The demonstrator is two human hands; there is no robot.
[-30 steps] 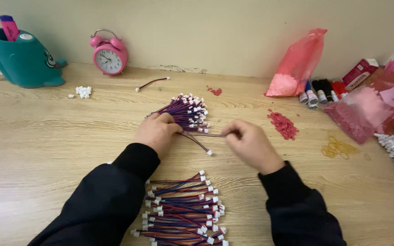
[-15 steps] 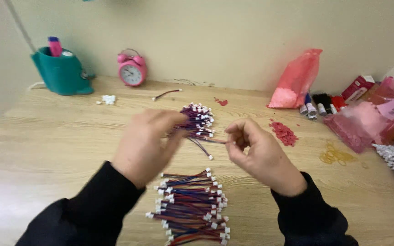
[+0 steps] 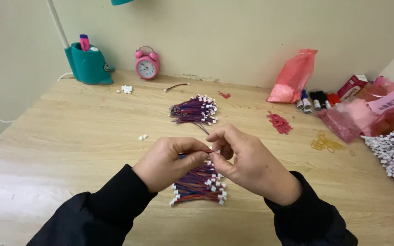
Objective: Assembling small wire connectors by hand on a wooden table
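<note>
At frame centre, left hand and right hand each pinch one wire lead in a closed grip above the wire pile.

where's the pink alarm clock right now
In the head view the pink alarm clock stands at the table's far left edge against the wall, just right of the teal pen holder.

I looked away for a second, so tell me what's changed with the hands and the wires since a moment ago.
Both hands have come back from the far bundle of wires toward the body. The left hand and right hand now meet above the near bundle, pinching a single wire between the fingertips. A second ago they rested at the far bundle. Both bundles, the pink alarm clock and the pink bag lie as before.
</note>
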